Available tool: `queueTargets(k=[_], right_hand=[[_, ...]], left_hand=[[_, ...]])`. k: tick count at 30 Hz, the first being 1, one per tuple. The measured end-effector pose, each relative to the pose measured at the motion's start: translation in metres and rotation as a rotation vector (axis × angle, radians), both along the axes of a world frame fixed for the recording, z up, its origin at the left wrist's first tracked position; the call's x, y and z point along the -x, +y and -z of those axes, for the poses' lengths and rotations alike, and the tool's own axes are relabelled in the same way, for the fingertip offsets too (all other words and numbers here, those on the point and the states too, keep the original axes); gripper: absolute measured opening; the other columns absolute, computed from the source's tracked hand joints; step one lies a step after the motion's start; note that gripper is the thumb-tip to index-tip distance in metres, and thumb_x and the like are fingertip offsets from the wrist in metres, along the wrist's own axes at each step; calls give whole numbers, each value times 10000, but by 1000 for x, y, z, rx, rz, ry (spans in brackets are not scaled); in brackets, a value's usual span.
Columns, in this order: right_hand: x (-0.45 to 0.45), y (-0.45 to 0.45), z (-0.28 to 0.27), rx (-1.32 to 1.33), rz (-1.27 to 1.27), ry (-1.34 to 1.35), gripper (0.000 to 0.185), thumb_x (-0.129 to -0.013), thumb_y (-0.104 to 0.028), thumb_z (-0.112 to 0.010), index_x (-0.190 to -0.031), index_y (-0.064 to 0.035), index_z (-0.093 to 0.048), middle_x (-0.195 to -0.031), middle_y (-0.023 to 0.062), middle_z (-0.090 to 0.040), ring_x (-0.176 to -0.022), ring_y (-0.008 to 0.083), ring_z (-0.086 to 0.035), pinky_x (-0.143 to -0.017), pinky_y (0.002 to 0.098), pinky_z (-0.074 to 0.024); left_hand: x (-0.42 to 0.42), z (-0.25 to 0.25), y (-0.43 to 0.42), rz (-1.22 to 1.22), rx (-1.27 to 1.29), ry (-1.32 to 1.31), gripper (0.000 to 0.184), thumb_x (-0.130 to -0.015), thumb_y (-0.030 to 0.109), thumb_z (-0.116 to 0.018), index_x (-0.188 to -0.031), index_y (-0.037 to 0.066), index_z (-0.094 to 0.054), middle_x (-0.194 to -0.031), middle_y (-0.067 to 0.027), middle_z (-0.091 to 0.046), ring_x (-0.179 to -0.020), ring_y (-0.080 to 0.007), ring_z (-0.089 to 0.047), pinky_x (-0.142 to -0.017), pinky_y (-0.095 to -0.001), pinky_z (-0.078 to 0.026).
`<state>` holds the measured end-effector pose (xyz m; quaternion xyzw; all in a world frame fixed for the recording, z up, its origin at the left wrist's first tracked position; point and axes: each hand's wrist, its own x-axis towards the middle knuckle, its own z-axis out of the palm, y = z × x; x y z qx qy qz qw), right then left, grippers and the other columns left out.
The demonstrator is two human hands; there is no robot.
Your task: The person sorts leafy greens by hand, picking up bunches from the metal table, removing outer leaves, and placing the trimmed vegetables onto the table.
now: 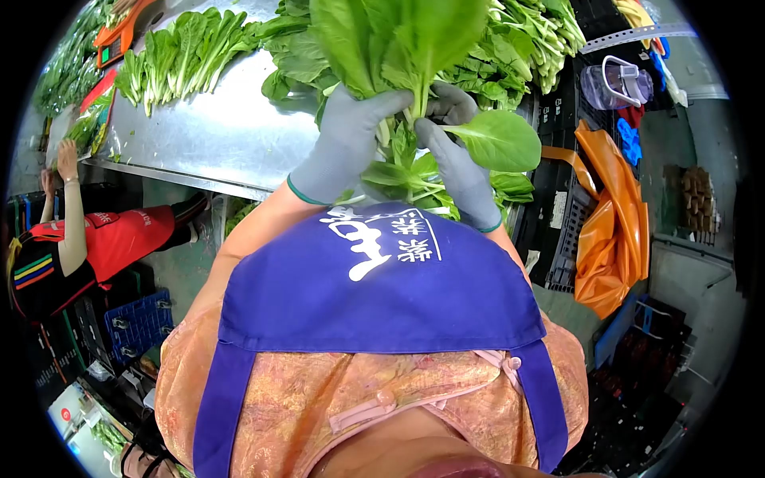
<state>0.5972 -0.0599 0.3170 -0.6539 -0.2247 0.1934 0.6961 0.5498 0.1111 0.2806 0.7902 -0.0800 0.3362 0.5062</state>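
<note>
Both my hands wear grey gloves and are raised over the near edge of a metal table. My left hand (351,135) is closed around the stems of a bunch of leafy greens (402,48), whose broad leaves point up and away from me. My right hand (462,163) is closed at the same stems, its fingers close to my left thumb. A single round green leaf (498,142) sticks out sideways by my right fingers; whether it is attached to the bunch I cannot tell. Below the hands lie more loose greens (406,179), partly hidden by them.
The metal table (207,131) bears a row of greens (191,52) and a heap at right (538,40). An orange scale (119,40) stands far left. Black crates (562,207), an orange plastic sheet (610,231) and a clear jug (613,84) are at right. A co-worker in a red apron (127,239) handles greens at left.
</note>
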Motion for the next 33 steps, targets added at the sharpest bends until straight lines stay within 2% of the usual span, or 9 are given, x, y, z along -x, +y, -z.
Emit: queueTargets(k=[3, 5, 9, 14, 17, 19, 22, 26, 33], right_hand=[[3, -1, 5, -49, 45, 51, 365, -953, -78, -594, -1282, 29, -477, -1067, 82, -575, -870, 118, -583, -744, 263, -493], [-14, -25, 39, 284, -58, -651, 294, -982, -130, -557, -1226, 28, -515, -1040, 80, -580, -816, 119, -570, -710, 263, -478], [-12, -32, 39, 27, -209, 295, 297, -1000, -283, -551, -1072, -6, -633, -1008, 79, -640, -823, 125, -587, -663, 272, -463], [6, -15, 18, -430, 11, 504, 261, -1013, -185, -543, -1189, -22, -646, -1056, 69, -653, -765, 145, -595, -628, 276, -466], [1, -34, 54, -113, -45, -394, 300, -1021, -168, -549, -1282, -23, -532, -1157, 67, -600, -880, 147, -551, -727, 307, -456], [10, -42, 39, -119, 23, -138, 161, -1008, -105, -559, -1144, -29, -596, -1007, 64, -598, -818, 131, -550, -679, 277, -458], [-14, -115, 74, 375, 23, 174, 306, -904, -160, -683, -1186, -46, -651, -952, 66, -658, -820, 154, -623, -743, 301, -515], [-5, -138, 50, 1568, -18, -801, 406, -802, -259, -769, -1104, -13, -652, -993, 106, -665, -887, 190, -629, -779, 347, -511], [-9, -36, -2, 441, 120, -153, 328, -855, -213, -706, -1067, 23, -623, -893, 82, -652, -766, 150, -608, -682, 295, -490]], left_hand=[[6, -2, 2, -21, -97, 35, 350, -770, -26, -701, -1112, 44, -690, -1071, -139, -710, -973, -236, -683, -859, -327, -535], [10, -3, 5, 65, 110, 233, 395, -759, -13, -766, -1140, 28, -670, -1139, -143, -695, -1071, -274, -664, -950, -372, -527], [1, 6, 15, 383, 916, 390, 373, -801, -68, -697, -1165, 3, -655, -1200, -173, -668, -1073, -266, -664, -969, -373, -520], [6, -1, 0, 280, -4, -52, 329, -850, -66, -651, -1176, -27, -639, -1224, -161, -651, -1095, -265, -648, -974, -373, -521], [3, 18, -5, 186, 242, 161, 317, -803, -82, -633, -1091, 39, -688, -1136, -133, -689, -1017, -285, -663, -915, -355, -518], [2, 26, 5, 98, -34, 21, 312, -826, -40, -658, -1130, 31, -664, -1128, -126, -691, -1020, -264, -664, -922, -348, -515], [8, -22, 3, 273, 873, 208, 362, -841, 11, -685, -1193, -4, -607, -1123, -126, -693, -1017, -232, -667, -921, -341, -517], [12, -31, 2, 178, 746, 284, 414, -842, 69, -732, -1207, -44, -571, -1104, -136, -695, -998, -199, -674, -907, -329, -529], [9, -26, -29, 285, 752, 451, 273, -828, -4, -712, -1084, -39, -626, -960, -98, -705, -791, -152, -674, -729, -273, -550]])
